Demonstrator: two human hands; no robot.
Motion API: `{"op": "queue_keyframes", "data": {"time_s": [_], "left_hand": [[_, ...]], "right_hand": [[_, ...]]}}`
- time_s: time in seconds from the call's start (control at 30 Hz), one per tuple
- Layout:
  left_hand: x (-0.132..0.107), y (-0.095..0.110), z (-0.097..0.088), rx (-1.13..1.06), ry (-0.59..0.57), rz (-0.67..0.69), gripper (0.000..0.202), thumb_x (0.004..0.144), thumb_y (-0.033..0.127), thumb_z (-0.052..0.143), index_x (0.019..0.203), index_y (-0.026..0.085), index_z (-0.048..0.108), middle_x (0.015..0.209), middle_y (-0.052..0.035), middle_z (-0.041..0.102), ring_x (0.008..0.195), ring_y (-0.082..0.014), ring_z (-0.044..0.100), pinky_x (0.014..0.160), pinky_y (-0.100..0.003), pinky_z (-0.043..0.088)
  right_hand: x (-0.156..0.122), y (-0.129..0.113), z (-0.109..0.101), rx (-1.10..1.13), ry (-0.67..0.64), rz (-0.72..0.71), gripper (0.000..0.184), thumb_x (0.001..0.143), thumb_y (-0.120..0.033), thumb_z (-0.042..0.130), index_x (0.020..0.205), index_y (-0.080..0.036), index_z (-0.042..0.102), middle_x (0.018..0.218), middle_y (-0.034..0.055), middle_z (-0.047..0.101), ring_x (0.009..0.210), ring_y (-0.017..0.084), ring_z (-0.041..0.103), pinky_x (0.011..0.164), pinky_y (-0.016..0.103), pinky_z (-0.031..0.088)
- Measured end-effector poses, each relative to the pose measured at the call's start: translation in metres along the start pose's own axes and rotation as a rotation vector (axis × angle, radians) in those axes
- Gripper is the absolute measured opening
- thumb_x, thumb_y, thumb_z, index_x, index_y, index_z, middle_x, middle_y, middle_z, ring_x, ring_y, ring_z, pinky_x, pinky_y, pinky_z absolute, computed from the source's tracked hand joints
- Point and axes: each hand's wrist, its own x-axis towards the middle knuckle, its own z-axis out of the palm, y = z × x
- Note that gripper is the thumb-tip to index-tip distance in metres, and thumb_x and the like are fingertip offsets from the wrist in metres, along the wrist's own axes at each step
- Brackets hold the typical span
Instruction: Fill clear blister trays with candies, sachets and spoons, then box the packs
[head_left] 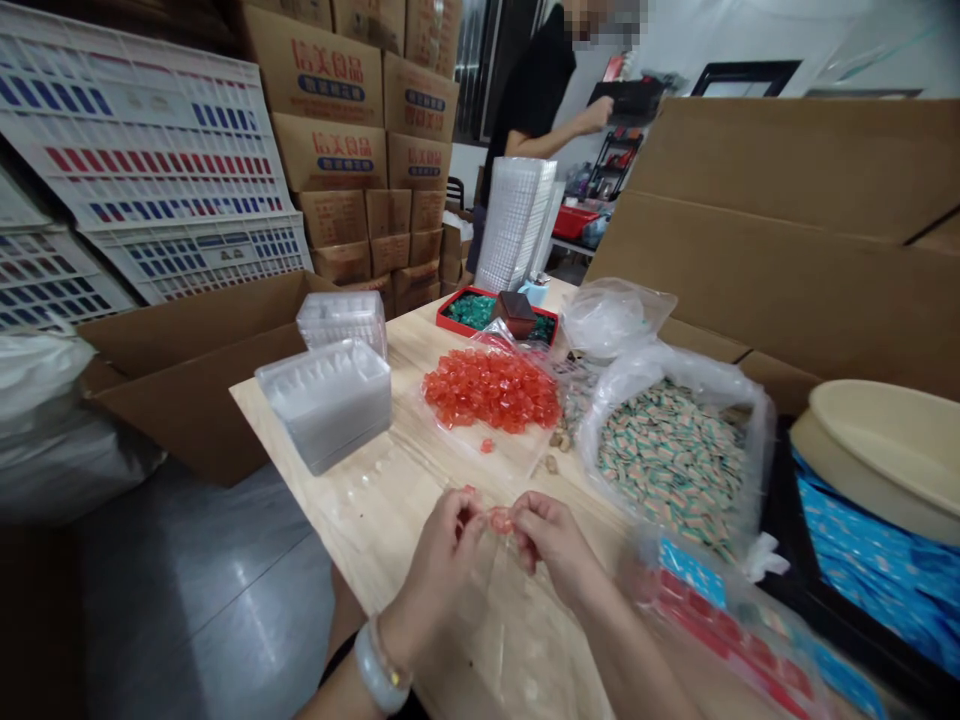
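Observation:
Over the near part of the wooden table, my right hand (551, 535) pinches a small red translucent piece (500, 519) between thumb and fingertips. My left hand (456, 530) is closed just left of it, and a reddish bit shows above its fingertips; its exact shape is too small to tell. Beyond both hands, a heap of similar red pieces (491, 388) lies on a clear plastic sheet, with one loose red piece (487, 446) in front. A few small brown lumps (559, 438) sit to the right of the heap.
Clear plastic trays (330, 400) are stacked at left. A red tray (442, 318) holds green pieces and a dark box. At right are a bag of small printed packets (675, 455), a bag with red pieces (735, 625) and a cream basin (892, 450). A person (525, 100) stands behind.

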Motion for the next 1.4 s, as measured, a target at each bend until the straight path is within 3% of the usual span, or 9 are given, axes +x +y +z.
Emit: {"op": "queue_keyframes", "data": {"time_s": [0.1, 0.23, 0.4, 0.57, 0.67, 0.77, 0.9, 1.0, 1.4], "left_hand": [[-0.004, 0.000, -0.018, 0.425, -0.055, 0.249, 0.016, 0.074, 0.021, 0.050, 0.089, 0.020, 0.055, 0.096, -0.0062, 0.051, 0.091, -0.0184, 0.044, 0.079, -0.033, 0.035], [-0.007, 0.004, -0.037, 0.503, -0.092, 0.194, 0.015, 0.078, 0.014, 0.041, 0.074, 0.019, 0.055, 0.080, -0.0038, 0.051, 0.078, -0.0150, 0.047, 0.070, -0.028, 0.038], [-0.001, -0.004, -0.052, 0.200, 0.063, -0.029, 0.009, 0.072, 0.017, 0.048, 0.063, 0.016, 0.051, 0.068, 0.0004, 0.047, 0.064, -0.0107, 0.046, 0.059, -0.022, 0.036], [0.011, -0.021, -0.072, -0.301, 0.179, -0.306, 0.028, 0.073, 0.039, 0.049, 0.058, 0.015, 0.045, 0.049, 0.0055, 0.037, 0.046, -0.0065, 0.034, 0.045, -0.020, 0.026], [0.019, -0.027, -0.086, -0.451, 0.151, -0.349, 0.030, 0.075, 0.042, 0.045, 0.065, 0.014, 0.048, 0.052, 0.0042, 0.040, 0.046, -0.0065, 0.036, 0.046, -0.020, 0.028], [0.026, -0.029, -0.104, -0.172, 0.178, -0.253, 0.034, 0.079, 0.042, 0.038, 0.062, 0.015, 0.050, 0.052, 0.0023, 0.043, 0.049, -0.0095, 0.041, 0.049, -0.023, 0.033], [0.030, -0.037, -0.126, 0.645, 0.333, 0.011, 0.019, 0.079, 0.028, 0.042, 0.084, 0.018, 0.057, 0.084, -0.0056, 0.056, 0.082, -0.0193, 0.049, 0.075, -0.034, 0.036], [0.030, -0.049, -0.130, 0.986, 0.282, 0.031, 0.019, 0.077, 0.017, 0.043, 0.090, 0.019, 0.057, 0.093, -0.0061, 0.056, 0.090, -0.0216, 0.047, 0.080, -0.037, 0.035], [0.028, -0.056, -0.124, 1.066, 0.215, 0.037, 0.021, 0.077, 0.012, 0.042, 0.092, 0.020, 0.054, 0.096, -0.0041, 0.056, 0.088, -0.0201, 0.046, 0.078, -0.035, 0.034]], "right_hand": [[0.006, 0.001, 0.011, -0.033, -0.104, 0.072, 0.012, 0.054, -0.024, 0.048, 0.049, -0.018, 0.040, 0.031, -0.0103, 0.038, 0.022, 0.003, 0.028, 0.025, 0.015, 0.018], [0.018, 0.001, 0.034, 0.038, -0.223, 0.184, 0.015, 0.058, -0.027, 0.047, 0.049, -0.018, 0.040, 0.033, -0.0104, 0.036, 0.023, 0.002, 0.026, 0.025, 0.015, 0.016], [0.034, 0.006, 0.062, -0.045, -0.241, 0.148, 0.023, 0.064, -0.032, 0.048, 0.049, -0.019, 0.037, 0.034, -0.0101, 0.033, 0.024, 0.003, 0.025, 0.026, 0.016, 0.015], [0.046, 0.010, 0.079, -0.269, -0.299, -0.353, 0.018, 0.070, -0.027, 0.054, 0.087, -0.020, 0.056, 0.074, -0.0008, 0.055, 0.060, 0.009, 0.053, 0.056, 0.021, 0.043], [0.055, 0.010, 0.087, -0.362, -0.422, -0.443, 0.019, 0.073, -0.023, 0.052, 0.091, -0.020, 0.057, 0.080, 0.0014, 0.055, 0.070, 0.012, 0.056, 0.065, 0.024, 0.044], [0.073, 0.008, 0.095, -0.446, -0.418, -0.438, 0.016, 0.072, -0.021, 0.053, 0.089, -0.020, 0.054, 0.076, 0.0006, 0.056, 0.066, 0.012, 0.055, 0.061, 0.024, 0.044], [0.113, 0.006, 0.109, -0.830, -0.329, -0.627, 0.010, 0.072, -0.016, 0.052, 0.081, -0.017, 0.055, 0.075, 0.0027, 0.056, 0.069, 0.014, 0.051, 0.063, 0.026, 0.041], [0.140, 0.009, 0.120, -1.075, -0.369, -0.709, 0.009, 0.072, -0.012, 0.050, 0.077, -0.016, 0.057, 0.076, 0.0040, 0.054, 0.072, 0.015, 0.051, 0.066, 0.025, 0.040], [0.141, 0.015, 0.104, -1.169, -0.460, -0.698, 0.016, 0.079, -0.014, 0.044, 0.085, -0.017, 0.058, 0.080, 0.0057, 0.059, 0.077, 0.015, 0.054, 0.070, 0.025, 0.040]]}}
